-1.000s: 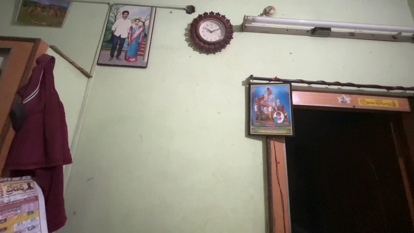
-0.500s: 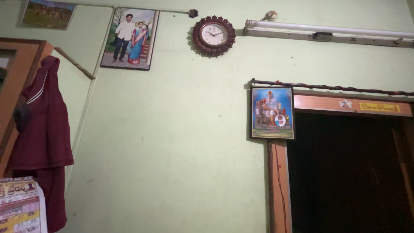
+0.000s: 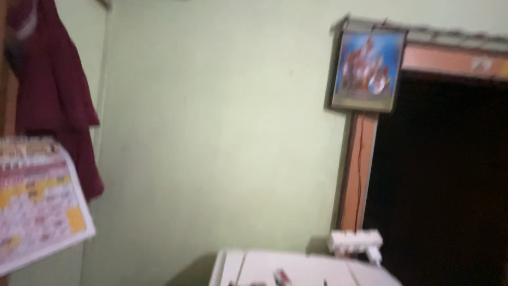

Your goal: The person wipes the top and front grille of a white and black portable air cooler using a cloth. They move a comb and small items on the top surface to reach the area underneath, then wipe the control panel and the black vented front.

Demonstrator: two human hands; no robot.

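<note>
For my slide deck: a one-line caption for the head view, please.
Blurred view of a green wall, maroon garment, calendar, framed picture, dark doorway; no hands visible.

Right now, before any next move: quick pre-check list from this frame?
1. Hands in view: not ok, neither shows.
2. Image sharp: not ok, whole frame is motion-blurred.
3. White surface in view: ok, only its far edge at the bottom.
4. Small red-and-dark items on it identifiable: cannot tell.
5. White block by the door frame: ok, visible; its kind cannot tell.
6. Dark doorway contents: cannot tell.
</note>
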